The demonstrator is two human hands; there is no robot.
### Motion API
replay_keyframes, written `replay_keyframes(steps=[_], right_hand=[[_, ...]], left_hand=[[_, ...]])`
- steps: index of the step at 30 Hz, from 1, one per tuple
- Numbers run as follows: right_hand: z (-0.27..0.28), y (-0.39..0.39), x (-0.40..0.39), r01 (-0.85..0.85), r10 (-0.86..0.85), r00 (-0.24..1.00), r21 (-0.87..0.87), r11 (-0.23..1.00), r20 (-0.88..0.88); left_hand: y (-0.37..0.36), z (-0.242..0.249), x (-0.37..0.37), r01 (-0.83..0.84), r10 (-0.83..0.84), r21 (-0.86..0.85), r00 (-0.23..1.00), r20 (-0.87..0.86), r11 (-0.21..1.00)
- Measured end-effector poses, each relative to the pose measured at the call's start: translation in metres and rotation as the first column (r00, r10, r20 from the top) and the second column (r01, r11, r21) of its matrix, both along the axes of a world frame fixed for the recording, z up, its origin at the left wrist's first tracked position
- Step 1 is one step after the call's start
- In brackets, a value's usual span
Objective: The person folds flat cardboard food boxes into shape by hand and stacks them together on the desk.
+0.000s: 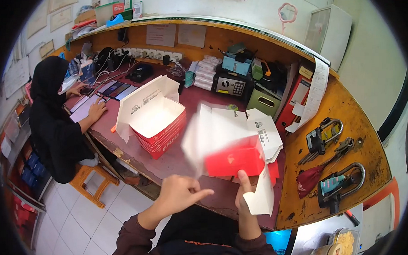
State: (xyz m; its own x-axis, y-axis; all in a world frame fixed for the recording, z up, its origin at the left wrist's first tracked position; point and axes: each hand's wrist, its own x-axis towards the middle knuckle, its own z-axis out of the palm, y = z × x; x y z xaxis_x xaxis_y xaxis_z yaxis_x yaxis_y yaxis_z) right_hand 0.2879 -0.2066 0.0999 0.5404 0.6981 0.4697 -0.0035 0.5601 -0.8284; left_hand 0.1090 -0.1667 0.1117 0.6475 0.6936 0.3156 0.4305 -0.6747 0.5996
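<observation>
A red-and-white cardboard food box point(235, 161), partly folded, is tilted in front of me over the table's near edge. My right hand point(245, 192) grips it, the thumb pressed on its red side and the other fingers hidden behind. The box's white flaps are blurred by motion on the left, and one side flap hangs down by my right wrist. My left hand point(180, 195) is just below the box's left end, fingers curled and thumb sticking out, with nothing visible in it. Flat white-and-red box blanks point(267, 138) lie behind the held box.
A stack of folded boxes point(161, 121) stands left on the dark red table point(135, 159). Padlocks point(330, 188) and keys lie on the wooden counter point(295, 211) at right. A safe point(231, 85) stands at the back. Another person point(51, 117) sits at left, hands by several phones.
</observation>
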Motion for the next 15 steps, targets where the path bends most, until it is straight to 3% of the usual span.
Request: replay_keyframes(steps=[2, 3, 4, 5, 6, 8, 10, 11, 12, 14, 15], right_hand=[[0.001, 0.005, 0.009, 0.111, -0.102, 0.976, -0.035, 0.993, 0.193], [0.005, 0.010, -0.001, -0.027, 0.041, 0.990, 0.103, 0.994, -0.134], [0.008, 0.012, -0.003, -0.078, 0.109, 0.963, 0.132, 0.988, -0.248], [0.007, 0.011, -0.004, 0.002, 0.004, 0.996, 0.062, 0.998, -0.090], [0.005, 0.009, -0.005, 0.094, -0.094, 0.993, 0.010, 0.996, 0.076], [0.009, 0.006, -0.016, 0.133, -0.130, 0.979, -0.003, 0.991, 0.159], [0.006, 0.006, -0.021, 0.083, -0.083, 0.996, -0.024, 0.996, -0.014], [0.000, 0.008, -0.016, 0.117, -0.118, 0.990, 0.017, 0.993, 0.073], [-0.004, 0.011, -0.011, 0.150, -0.158, 0.975, 0.063, 0.987, 0.156], [-0.011, 0.009, -0.007, 0.019, -0.020, 1.000, 0.058, 0.998, 0.016], [-0.013, 0.009, -0.008, 0.046, -0.052, 0.995, 0.068, 0.997, 0.081]], left_hand=[[-0.001, 0.017, -0.007, -0.211, 0.215, -0.043, 0.961, 0.172, 0.977], [0.008, 0.011, -0.007, 0.044, 0.045, -0.211, 0.915, 0.401, 0.977], [0.013, 0.009, -0.005, 0.037, 0.053, -0.213, 0.914, 0.403, 0.976], [0.019, 0.009, -0.002, 0.480, 0.138, -0.621, 0.712, 0.688, 0.620], [0.025, 0.000, -0.001, 0.674, 0.210, -0.621, 0.592, 0.778, 0.401], [0.036, -0.017, 0.002, 0.899, 0.503, -0.429, 0.412, 0.760, -0.090], [0.034, -0.033, 0.012, 0.594, 0.378, -0.711, 0.602, 0.704, 0.377], [0.034, -0.039, 0.017, 0.433, 0.378, -0.726, 0.645, 0.664, 0.534], [0.033, -0.040, 0.017, 0.437, 0.380, -0.727, 0.644, 0.664, 0.530], [0.032, -0.044, 0.020, 0.130, 0.286, -0.507, 0.696, 0.658, 0.852], [0.027, -0.039, 0.022, 0.135, 0.286, -0.512, 0.698, 0.657, 0.848]])
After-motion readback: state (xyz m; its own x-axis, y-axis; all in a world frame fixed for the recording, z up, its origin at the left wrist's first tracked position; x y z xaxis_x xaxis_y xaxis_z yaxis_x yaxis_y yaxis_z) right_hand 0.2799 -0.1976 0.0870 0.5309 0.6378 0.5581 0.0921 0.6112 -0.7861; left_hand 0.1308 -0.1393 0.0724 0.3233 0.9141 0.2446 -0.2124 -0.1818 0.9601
